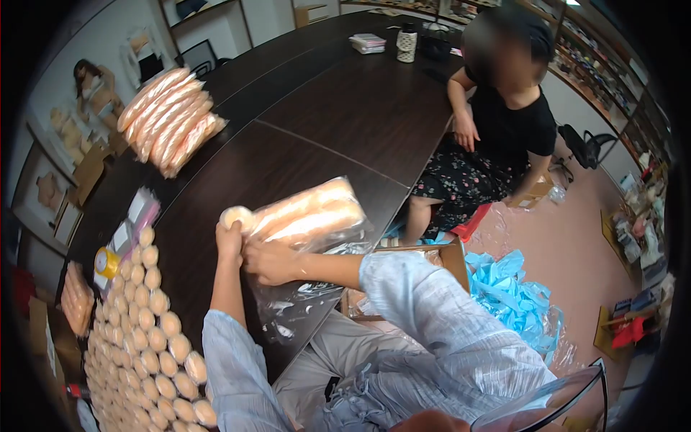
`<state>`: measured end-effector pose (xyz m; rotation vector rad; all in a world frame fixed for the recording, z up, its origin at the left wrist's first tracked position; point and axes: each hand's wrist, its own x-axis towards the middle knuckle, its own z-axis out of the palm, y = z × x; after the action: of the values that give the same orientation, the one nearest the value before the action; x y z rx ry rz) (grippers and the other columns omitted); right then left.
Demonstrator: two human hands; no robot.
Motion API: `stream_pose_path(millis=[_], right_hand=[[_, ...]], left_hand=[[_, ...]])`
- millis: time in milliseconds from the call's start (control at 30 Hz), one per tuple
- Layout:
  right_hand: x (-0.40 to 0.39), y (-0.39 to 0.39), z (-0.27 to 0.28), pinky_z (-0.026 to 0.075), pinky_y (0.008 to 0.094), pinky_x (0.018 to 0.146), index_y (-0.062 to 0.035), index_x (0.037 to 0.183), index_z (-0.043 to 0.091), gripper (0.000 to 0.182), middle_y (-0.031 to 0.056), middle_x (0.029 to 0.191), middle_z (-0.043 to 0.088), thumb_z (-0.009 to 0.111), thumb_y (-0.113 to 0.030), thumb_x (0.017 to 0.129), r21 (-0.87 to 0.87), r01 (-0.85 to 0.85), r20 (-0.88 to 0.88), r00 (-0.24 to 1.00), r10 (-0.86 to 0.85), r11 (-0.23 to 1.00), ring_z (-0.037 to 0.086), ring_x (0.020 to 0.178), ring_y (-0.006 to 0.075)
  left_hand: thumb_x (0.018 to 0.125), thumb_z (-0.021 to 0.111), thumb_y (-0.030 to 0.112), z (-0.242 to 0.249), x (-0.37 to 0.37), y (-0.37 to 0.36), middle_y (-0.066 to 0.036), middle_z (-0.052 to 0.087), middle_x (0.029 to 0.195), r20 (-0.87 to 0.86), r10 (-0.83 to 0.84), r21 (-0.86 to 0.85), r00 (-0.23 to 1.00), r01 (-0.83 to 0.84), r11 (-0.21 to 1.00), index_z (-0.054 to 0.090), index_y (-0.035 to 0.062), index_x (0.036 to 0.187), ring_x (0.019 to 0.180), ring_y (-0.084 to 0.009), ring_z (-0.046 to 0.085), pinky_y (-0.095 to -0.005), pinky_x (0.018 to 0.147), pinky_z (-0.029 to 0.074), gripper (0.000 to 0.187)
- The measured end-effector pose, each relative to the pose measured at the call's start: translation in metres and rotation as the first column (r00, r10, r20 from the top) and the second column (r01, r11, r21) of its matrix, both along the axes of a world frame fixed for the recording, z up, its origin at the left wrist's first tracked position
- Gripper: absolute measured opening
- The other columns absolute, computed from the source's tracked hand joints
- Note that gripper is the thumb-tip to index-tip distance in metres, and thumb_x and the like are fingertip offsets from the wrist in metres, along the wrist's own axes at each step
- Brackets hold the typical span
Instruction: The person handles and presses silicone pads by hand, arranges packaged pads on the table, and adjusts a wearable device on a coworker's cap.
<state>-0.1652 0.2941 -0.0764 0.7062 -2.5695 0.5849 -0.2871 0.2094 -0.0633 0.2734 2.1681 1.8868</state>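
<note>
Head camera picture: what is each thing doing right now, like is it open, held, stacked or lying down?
Plastic bag: open at the near end, with tan rolls inside, lying on the table.
Loose roll: held at the bag's mouth.
Left hand: gripping the loose roll.
Right hand: clutching the bag's mouth.
Filled bags: stacked in a pile.
Upright rolls: standing in rows.
Tape roll: lying untouched.

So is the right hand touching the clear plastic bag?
Touching. The head view shows the right hand gripping the clear plastic bag at its open end, fingers pressed into the plastic with no gap.
</note>
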Motion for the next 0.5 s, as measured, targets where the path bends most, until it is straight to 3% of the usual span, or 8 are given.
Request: stream_pose_path(millis=[67,100,133,200,233,300,333,500], right_hand=[[0.024,-0.005,0.022,0.044,0.0402,0.083,-0.0037,0.099,0.058,0.033,0.021,0.114,0.052,0.055,-0.018,0.069,0.192,0.182,-0.255,0.958,-0.13,0.964,0.052,0.101,0.0357],[0.023,-0.006,0.02,0.044,0.0424,0.082,-0.0038,0.1,0.06,0.034,0.0239,0.117,0.048,0.056,-0.018,0.069,0.245,0.153,-0.261,0.961,-0.087,0.957,0.051,0.103,0.0371],[0.017,-0.008,0.009,0.045,0.0415,0.079,-0.0046,0.099,0.06,0.031,0.0231,0.117,0.049,0.057,-0.02,0.071,0.248,0.176,-0.224,0.967,-0.12,0.953,0.051,0.103,0.0366],[0.017,-0.006,0.027,0.047,0.0406,0.076,-0.0054,0.097,0.061,0.028,0.022,0.112,0.051,0.058,-0.022,0.075,0.496,0.162,-0.011,0.984,-0.18,0.853,0.055,0.094,0.0353],[-0.001,0.002,0.011,0.049,0.0408,0.07,-0.0051,0.097,0.06,0.026,0.0196,0.105,0.052,0.06,-0.021,0.076,0.482,0.084,-0.046,0.996,-0.071,0.872,0.058,0.081,0.034],[-0.023,0.001,0.002,0.05,0.0426,0.065,-0.0078,0.098,0.059,0.029,0.018,0.1,0.052,0.063,-0.02,0.072,0.754,-0.014,0.091,0.992,-0.083,0.657,0.058,0.073,0.0329],[-0.01,0.0,0.045,0.05,0.0425,0.061,-0.0116,0.099,0.057,0.032,0.0178,0.101,0.052,0.065,-0.019,0.069,0.665,-0.049,0.272,0.945,-0.181,0.745,0.059,0.073,0.0333],[-0.019,0.019,0.022,0.049,0.0447,0.07,-0.0147,0.097,0.056,0.032,0.0179,0.105,0.051,0.065,-0.022,0.067,0.322,-0.103,0.167,0.985,0.05,0.941,0.06,0.075,0.0347]], left_hand=[[0.079,0.051,0.006,-0.005,-0.003,0.001,-0.021,0.058,0.097,-0.027,0.007,-0.047,1.0,-0.009,0.999,0.05,-0.0073,0.109,0.076,-0.0237,0.06,-0.0285,0.062,0.05,0.033],[0.078,0.051,0.005,-0.003,-0.003,0.0,-0.021,0.058,0.097,-0.085,0.012,-0.067,0.996,-0.018,0.998,0.05,-0.0074,0.109,0.078,-0.0256,0.06,-0.0303,0.066,0.05,0.034],[0.078,0.051,0.005,0.0,0.0,-0.002,-0.021,0.058,0.097,-0.085,0.066,-0.078,0.994,-0.072,0.994,0.05,-0.0074,0.109,0.078,-0.0256,0.06,-0.0303,0.066,0.05,0.034],[0.078,0.051,0.005,0.012,0.007,-0.007,-0.02,0.058,0.098,-0.03,0.165,0.085,0.986,-0.162,0.983,0.05,-0.0071,0.109,0.08,-0.0253,0.06,-0.03,0.068,0.05,0.033],[0.079,0.051,0.005,0.021,0.012,-0.01,-0.02,0.058,0.098,-0.001,0.201,0.171,0.98,-0.198,0.965,0.05,-0.0069,0.109,0.08,-0.0251,0.06,-0.0299,0.068,0.05,0.033],[0.079,0.052,0.005,0.041,0.024,-0.015,-0.019,0.058,0.099,0.056,0.254,0.34,0.966,-0.257,0.905,0.05,-0.0066,0.109,0.082,-0.0247,0.06,-0.0296,0.07,0.05,0.032],[0.079,0.052,0.005,0.05,0.031,-0.018,-0.019,0.058,0.099,0.082,0.273,0.42,0.958,-0.282,0.863,0.05,-0.0064,0.109,0.083,-0.0246,0.06,-0.0294,0.071,0.05,0.032],[0.085,0.048,0.002,0.095,0.107,-0.045,-0.015,0.058,0.107,0.128,0.236,0.715,0.963,-0.255,0.651,0.047,-0.0011,0.117,0.091,-0.0205,0.061,-0.029,0.076,0.051,0.033]])
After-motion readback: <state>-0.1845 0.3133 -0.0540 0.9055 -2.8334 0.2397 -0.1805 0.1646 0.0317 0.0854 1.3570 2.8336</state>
